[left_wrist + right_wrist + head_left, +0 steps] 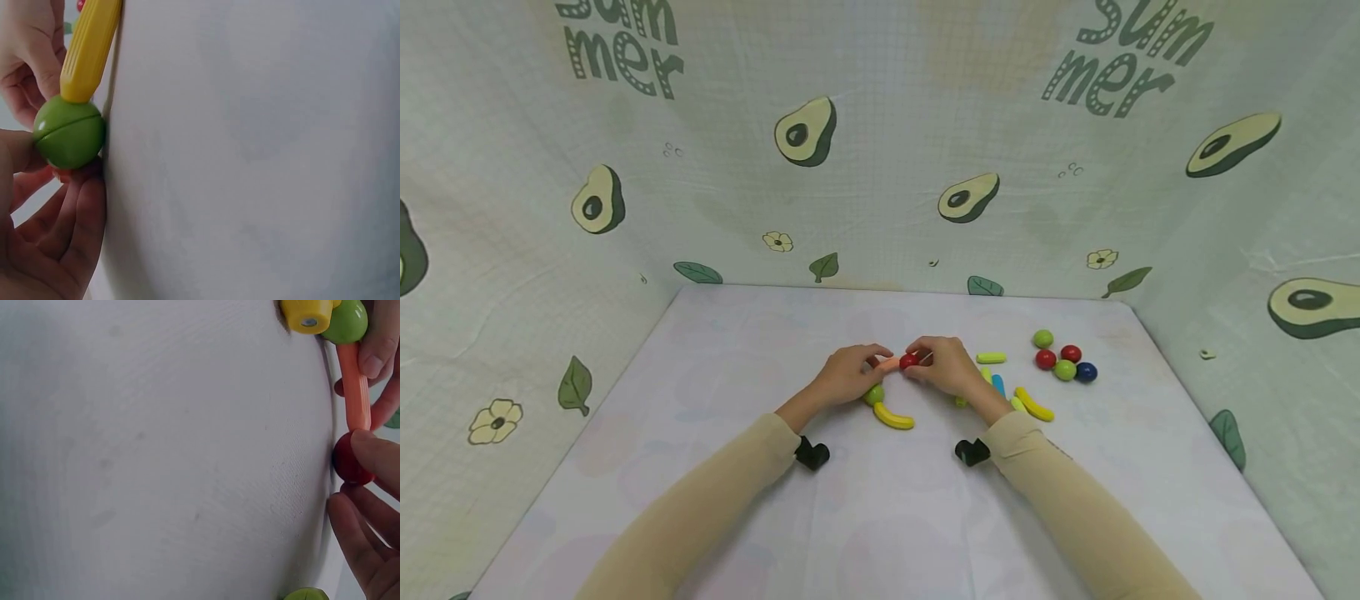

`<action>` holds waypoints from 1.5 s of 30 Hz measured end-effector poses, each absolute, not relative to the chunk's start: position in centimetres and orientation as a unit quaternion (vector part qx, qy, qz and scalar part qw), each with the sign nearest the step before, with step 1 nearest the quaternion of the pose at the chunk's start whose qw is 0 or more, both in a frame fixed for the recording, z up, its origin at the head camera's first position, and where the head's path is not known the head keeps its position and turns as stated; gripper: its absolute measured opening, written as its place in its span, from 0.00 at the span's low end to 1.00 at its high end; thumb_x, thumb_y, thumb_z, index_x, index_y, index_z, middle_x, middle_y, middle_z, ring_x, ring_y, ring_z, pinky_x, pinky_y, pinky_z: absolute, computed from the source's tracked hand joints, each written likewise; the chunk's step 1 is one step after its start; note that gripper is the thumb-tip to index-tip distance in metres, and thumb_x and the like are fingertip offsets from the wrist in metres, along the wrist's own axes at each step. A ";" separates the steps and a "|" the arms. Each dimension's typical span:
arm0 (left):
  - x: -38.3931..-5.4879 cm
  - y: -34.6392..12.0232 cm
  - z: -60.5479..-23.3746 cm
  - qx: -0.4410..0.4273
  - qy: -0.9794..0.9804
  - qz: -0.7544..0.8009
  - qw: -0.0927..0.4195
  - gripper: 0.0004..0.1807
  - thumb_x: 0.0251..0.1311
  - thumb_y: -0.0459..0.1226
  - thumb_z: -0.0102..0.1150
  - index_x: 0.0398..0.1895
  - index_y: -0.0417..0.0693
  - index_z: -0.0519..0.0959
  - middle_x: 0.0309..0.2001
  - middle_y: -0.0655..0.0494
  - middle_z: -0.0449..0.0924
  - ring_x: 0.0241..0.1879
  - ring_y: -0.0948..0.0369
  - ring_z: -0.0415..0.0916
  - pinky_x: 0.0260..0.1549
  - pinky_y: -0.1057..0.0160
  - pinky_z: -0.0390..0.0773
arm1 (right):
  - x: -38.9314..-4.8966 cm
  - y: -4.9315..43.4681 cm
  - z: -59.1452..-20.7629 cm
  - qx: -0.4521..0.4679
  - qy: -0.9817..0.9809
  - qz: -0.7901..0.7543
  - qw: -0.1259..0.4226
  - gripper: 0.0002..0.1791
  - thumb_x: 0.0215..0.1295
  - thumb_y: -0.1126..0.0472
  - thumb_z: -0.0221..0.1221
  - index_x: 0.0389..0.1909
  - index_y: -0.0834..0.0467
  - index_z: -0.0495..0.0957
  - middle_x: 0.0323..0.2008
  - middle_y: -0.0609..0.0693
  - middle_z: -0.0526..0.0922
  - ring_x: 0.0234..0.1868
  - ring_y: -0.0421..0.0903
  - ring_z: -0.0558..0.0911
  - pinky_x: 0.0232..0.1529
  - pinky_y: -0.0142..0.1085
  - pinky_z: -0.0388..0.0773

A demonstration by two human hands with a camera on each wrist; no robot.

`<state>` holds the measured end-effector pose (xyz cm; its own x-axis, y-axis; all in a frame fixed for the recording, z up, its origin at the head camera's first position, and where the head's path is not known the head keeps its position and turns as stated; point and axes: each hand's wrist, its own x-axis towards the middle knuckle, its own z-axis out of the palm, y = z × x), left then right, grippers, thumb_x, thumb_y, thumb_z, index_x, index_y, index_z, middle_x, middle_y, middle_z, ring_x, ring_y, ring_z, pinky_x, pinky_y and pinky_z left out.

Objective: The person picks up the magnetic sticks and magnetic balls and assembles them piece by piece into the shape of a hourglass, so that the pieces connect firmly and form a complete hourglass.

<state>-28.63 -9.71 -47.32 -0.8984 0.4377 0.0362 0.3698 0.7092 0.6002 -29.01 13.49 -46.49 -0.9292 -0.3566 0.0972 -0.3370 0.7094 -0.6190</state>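
My left hand (847,372) grips a straight orange stick (354,390), its thumb lying along the stick close to a green ball (70,132). That ball touches one end of the orange stick and also the end of a curved yellow stick (894,416). At the orange stick's other end, a red ball (351,459) is pinched between the thumb and fingers of my right hand (946,365). A metal disc shows in the yellow stick's free end in the right wrist view. My fingers partly cover both the orange stick and the red ball.
To the right lie a yellow-green stick (991,357), a blue stick (998,385), another curved yellow stick (1034,405) and a few more light-green pieces, partly behind my right wrist. Farther right is a cluster of red, green and blue balls (1065,370). A patterned cloth (880,167) hangs behind the table.
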 end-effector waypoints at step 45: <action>-27.5 -9.9 -47.1 0.232 0.927 0.269 0.123 0.30 0.78 0.47 0.56 0.81 0.68 0.66 0.54 0.56 0.78 0.43 0.56 0.73 0.47 0.55 0.76 | -23.3 24.9 -42.1 -0.192 0.950 -0.247 -0.016 0.16 0.68 0.67 0.70 0.55 0.63 0.86 0.51 0.59 0.89 0.45 0.53 0.85 0.47 0.49 0.88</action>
